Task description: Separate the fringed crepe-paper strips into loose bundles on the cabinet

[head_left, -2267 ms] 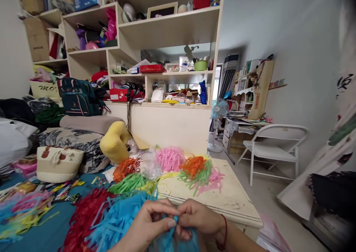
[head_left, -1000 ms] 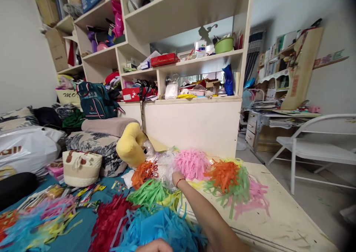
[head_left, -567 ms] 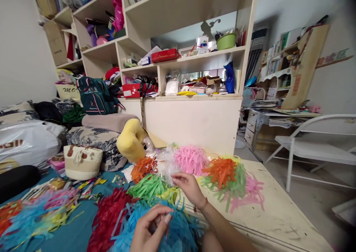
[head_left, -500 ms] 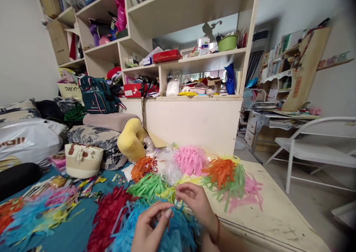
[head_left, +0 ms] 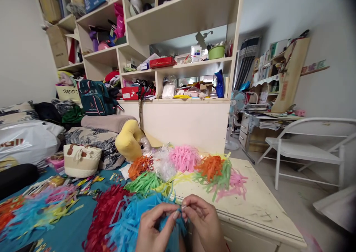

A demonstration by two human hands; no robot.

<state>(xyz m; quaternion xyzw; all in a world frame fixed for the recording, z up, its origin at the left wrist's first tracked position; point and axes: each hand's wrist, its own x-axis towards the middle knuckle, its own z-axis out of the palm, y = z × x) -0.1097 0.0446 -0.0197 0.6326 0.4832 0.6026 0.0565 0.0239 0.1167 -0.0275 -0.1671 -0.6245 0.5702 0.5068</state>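
Both hands meet low in the middle of the head view over a blue bundle of fringed paper strips point(head_left: 130, 222). My left hand point(head_left: 154, 228) pinches the blue paper between thumb and fingers. My right hand point(head_left: 201, 218) is closed in a pinch right beside it, fingertips touching the same spot of the bundle; what it holds there is too small to name. A red fringed bundle point(head_left: 104, 213) lies just left of the blue one.
Green point(head_left: 143, 181), orange point(head_left: 210, 166) and pink point(head_left: 183, 157) paper bundles lie on a worn cream table point(head_left: 250, 207). More strips lie on the teal cover point(head_left: 63, 222) at left. A yellow cushion point(head_left: 128, 140), cluttered shelves point(head_left: 178, 66) and a white folding chair point(head_left: 303, 148) stand behind.
My right hand reached out to the clear plastic among the far bundles, then came back to the blue bundle. Both hands now pinch it together. The camera view shifted slightly.
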